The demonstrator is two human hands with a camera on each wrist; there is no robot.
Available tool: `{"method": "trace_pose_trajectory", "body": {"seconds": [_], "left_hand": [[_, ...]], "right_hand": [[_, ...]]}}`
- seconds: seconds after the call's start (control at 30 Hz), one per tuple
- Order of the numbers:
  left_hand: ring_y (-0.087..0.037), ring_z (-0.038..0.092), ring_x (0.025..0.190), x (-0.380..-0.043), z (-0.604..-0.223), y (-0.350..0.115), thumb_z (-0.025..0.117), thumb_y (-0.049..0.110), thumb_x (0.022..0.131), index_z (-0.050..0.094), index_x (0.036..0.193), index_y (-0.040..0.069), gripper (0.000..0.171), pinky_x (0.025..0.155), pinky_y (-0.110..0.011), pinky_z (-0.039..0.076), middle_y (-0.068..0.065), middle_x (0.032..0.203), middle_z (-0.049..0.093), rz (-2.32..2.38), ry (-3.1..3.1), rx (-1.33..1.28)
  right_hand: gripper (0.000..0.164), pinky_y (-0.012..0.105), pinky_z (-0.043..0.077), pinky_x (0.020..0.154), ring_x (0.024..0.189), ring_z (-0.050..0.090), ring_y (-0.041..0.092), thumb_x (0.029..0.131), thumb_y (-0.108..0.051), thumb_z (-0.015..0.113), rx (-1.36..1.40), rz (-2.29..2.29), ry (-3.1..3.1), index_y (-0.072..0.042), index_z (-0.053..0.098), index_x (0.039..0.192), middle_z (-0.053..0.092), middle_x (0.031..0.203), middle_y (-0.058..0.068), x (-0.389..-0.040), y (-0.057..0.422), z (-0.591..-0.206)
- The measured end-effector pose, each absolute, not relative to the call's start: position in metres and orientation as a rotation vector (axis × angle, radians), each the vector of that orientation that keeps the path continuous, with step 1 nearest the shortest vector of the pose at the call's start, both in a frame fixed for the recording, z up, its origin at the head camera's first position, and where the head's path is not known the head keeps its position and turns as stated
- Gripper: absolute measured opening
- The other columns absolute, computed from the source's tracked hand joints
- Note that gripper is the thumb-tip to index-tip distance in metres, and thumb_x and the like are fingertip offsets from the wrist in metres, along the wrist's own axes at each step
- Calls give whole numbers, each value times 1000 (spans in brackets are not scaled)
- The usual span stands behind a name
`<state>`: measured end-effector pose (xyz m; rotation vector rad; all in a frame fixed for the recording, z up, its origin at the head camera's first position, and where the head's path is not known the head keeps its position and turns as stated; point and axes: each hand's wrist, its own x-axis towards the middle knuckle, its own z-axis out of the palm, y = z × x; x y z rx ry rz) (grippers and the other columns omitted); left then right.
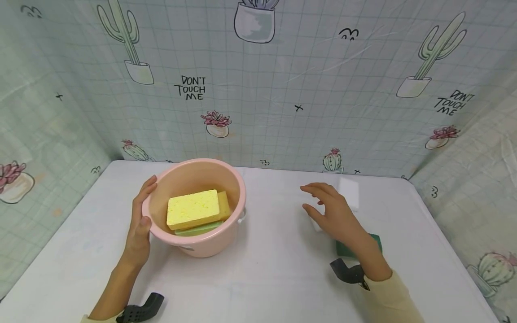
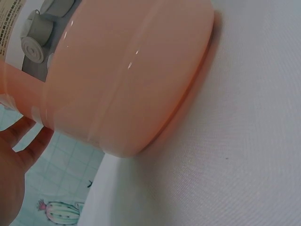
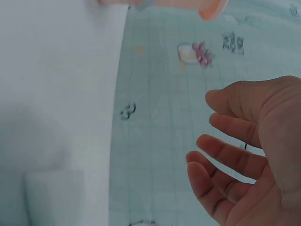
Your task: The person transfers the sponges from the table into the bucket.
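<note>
Well, faced a cactus-print curtain (image 1: 262, 80) behind a white table (image 1: 266, 282). Spotted the pink bucket (image 1: 214, 244) left of centre. Saw the right forearm (image 1: 365, 251) blocking part of a green block (image 1: 343, 249). Found yellow sponges (image 1: 194, 208) inside the bucket, atop a light green sponge (image 1: 199, 230). Rested the left hand (image 1: 139, 226) against the bucket's rim, thumb and fingers apart; hung the right hand (image 1: 332, 211) midair, fingers loosely bent, holding nothing.

Head view bright, evenly lit; soft shadows around bucket (image 1: 210, 246) and below right hand (image 1: 335, 215); tabletop (image 1: 266, 278) pale, low in detail. Left wrist view dimmer, small glints upper left. Right wrist view dim, hazy; printed backdrop (image 3: 157, 141) blurred.
</note>
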<state>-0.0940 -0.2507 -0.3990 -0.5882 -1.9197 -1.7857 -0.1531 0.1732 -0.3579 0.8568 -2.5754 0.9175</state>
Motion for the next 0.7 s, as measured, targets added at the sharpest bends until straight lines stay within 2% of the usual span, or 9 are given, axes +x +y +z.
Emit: {"method": "trace_pose_trajectory", "body": {"seconds": [0.2, 0.47, 0.7], "left_hand": [[-28, 14, 141, -92, -400, -252, 43, 36, 96, 27, 147, 2, 63, 110, -28, 22, -13, 156, 12, -1785, -1921, -585], [-28, 14, 141, -91, -398, -251, 43, 35, 96, 27, 147, 2, 63, 109, -26, 24, -14, 156, 12, -1800, -1904, -594], [-28, 14, 141, -93, -396, -250, 43, 36, 96, 27, 147, 2, 63, 109, -26, 25, -13, 156, 12, -1788, -1929, -582]], "right_hand": [[43, 40, 52, 73, 98, 57, 20, 86, -7, 70, 791, 884, -2582, -6, 59, 127, 55, 127, 7, -154, 206, -370], [46, 44, 53, 69, 94, 60, 29, 82, -3, 73, 722, 790, -2635, -4, 59, 126, 55, 123, 11, -152, 246, -385], [49, 40, 53, 71, 97, 58, 28, 82, -16, 76, 579, 838, -2784, -7, 59, 127, 55, 125, 12, -148, 272, -403]]}}
